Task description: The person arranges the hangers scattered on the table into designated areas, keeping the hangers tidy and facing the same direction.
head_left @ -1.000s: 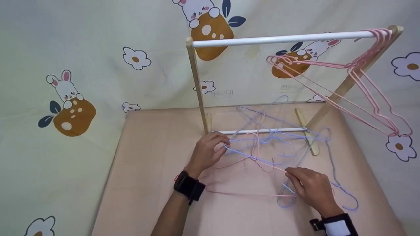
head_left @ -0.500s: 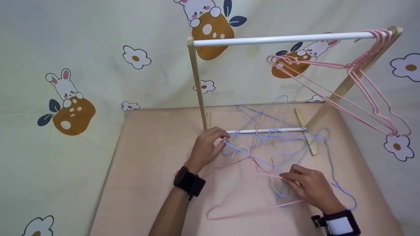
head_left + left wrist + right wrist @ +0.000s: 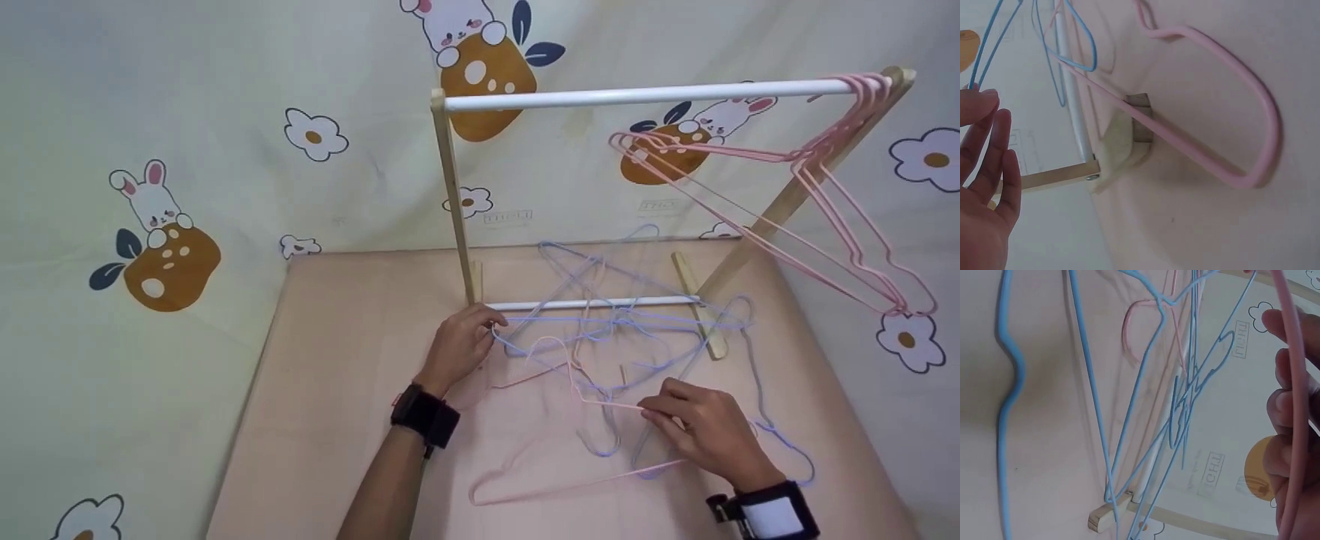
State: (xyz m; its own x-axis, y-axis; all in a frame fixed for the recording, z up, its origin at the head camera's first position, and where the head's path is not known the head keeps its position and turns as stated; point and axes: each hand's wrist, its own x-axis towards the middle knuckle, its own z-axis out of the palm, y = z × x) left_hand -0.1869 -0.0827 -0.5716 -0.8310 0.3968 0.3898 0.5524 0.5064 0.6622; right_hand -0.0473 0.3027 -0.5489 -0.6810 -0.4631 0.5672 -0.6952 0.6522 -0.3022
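In the head view my left hand [image 3: 457, 351] pinches the left end of a blue wire hanger [image 3: 555, 320], whose hook points down toward me. My right hand [image 3: 705, 427] grips a pink wire hanger [image 3: 611, 405]; its hook lies to the left and its long bar runs low across the front. The left wrist view has the thumb and fingers [image 3: 994, 107] at the blue wire. In the right wrist view the pink wire [image 3: 1296, 399] passes in front of the curled fingers [image 3: 1283, 405]. The two hangers overlap near the middle, and I cannot tell whether they touch.
Behind the hands stands a wooden rack with a white top rail [image 3: 637, 95]. Several pink hangers [image 3: 855, 142] hang at its right end. More blue hangers [image 3: 759, 375] lie tangled around the rack's lower white bar [image 3: 570, 304], on a pinkish tabletop [image 3: 337, 390].
My left hand has moved left and slightly down with the blue hanger, whose hook swung left. My right hand shifted a little left, and the pink hanger's long bar now lies nearer to me.
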